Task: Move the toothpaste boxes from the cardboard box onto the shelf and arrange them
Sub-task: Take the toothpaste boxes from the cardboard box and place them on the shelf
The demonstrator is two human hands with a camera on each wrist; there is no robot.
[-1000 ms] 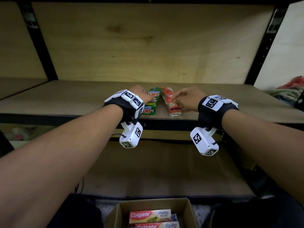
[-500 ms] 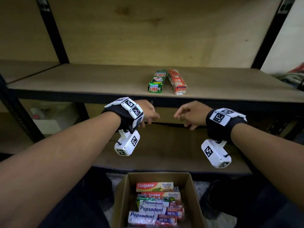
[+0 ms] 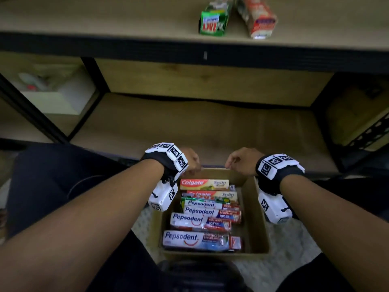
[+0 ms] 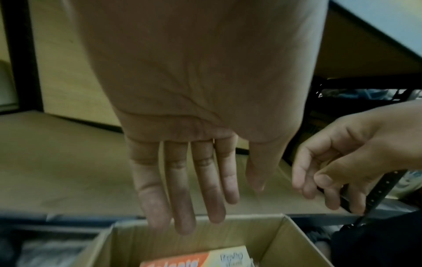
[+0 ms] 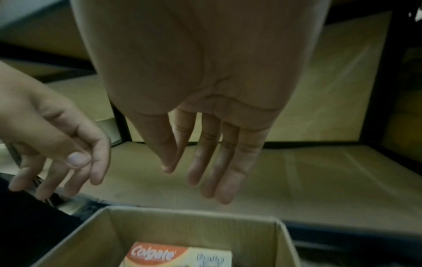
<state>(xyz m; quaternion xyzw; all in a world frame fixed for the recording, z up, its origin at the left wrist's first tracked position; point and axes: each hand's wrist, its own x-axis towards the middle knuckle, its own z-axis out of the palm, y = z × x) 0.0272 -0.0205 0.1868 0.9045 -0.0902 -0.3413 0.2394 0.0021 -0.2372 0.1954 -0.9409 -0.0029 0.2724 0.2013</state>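
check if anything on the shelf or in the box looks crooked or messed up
Only small things stand out. On the shelf, the orange toothpaste box sits slightly angled away from the green toothpaste box. In the cardboard box, the toothpaste boxes overlap unevenly. No damage shows.

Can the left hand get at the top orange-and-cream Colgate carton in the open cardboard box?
Probably yes: left hand hangs open above the Colgate carton, which lies uncovered at the cardboard box's far end.

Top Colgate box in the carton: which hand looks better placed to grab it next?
Probably left. Both hands are open and empty, but the left hand hovers above the top Colgate box; the right hand hangs beyond its right end.
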